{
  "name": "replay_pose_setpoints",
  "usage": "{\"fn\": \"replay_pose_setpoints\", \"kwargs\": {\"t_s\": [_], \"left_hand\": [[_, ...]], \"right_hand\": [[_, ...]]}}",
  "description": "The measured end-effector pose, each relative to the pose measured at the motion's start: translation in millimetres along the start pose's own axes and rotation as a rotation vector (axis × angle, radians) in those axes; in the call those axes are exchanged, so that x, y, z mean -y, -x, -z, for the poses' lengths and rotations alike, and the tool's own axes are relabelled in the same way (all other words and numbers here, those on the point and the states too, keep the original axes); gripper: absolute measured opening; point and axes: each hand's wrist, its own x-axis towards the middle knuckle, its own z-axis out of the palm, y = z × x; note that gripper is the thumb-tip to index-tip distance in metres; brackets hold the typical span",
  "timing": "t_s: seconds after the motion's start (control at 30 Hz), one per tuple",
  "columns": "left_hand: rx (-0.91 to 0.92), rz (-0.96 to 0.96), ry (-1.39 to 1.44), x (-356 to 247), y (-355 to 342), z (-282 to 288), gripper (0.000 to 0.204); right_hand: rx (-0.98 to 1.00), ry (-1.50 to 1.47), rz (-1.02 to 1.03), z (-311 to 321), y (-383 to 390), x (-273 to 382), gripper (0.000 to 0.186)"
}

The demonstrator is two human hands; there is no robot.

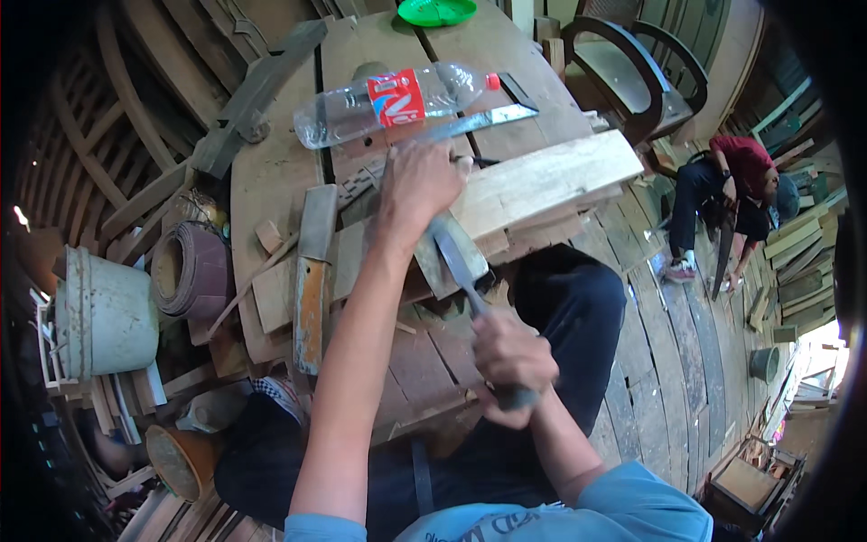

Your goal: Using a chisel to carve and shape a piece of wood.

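My right hand (513, 361) is wrapped around the handle of a chisel (454, 257); hand and tool are slightly blurred. The chisel's metal blade lies along a short wooden piece (435, 275), pointing toward my left hand (423, 185). That left hand is closed over the far end of the piece, its fingertips mostly hidden. Just right of it, a pale, thick board (551, 179) lies across the workbench (271, 203). To the left of my forearm rests a broad-bladed tool with a worn orange-brown wooden handle (309, 312).
Beyond my left hand lie a clear plastic bottle (343, 113) with a red cap and a metal try square (488, 119). A green plate (437, 11) sits at the far edge. Buckets (113, 312) stand left. Another person (745, 172) sits low at right, near a handsaw (724, 248).
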Motion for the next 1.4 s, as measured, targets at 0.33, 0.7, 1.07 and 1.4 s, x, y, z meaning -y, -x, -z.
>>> {"fn": "replay_pose_setpoints", "kwargs": {"t_s": [0.33,0.7,1.07,1.4], "left_hand": [[0.037,0.026,-0.019,2,-1,5,0.036],[0.011,0.001,-0.025,2,2,-1,0.035],[0.054,0.043,-0.017,-2,1,5,0.039],[0.008,0.018,-0.046,5,-1,2,0.033]], "right_hand": [[-0.036,-0.021,0.027,2,4,-4,0.015],[-0.031,-0.028,-0.002,3,-1,-5,0.016],[-0.057,-0.051,0.016,3,-7,-6,0.015],[-0.082,-0.086,-0.024,3,5,2,0.016]]}}
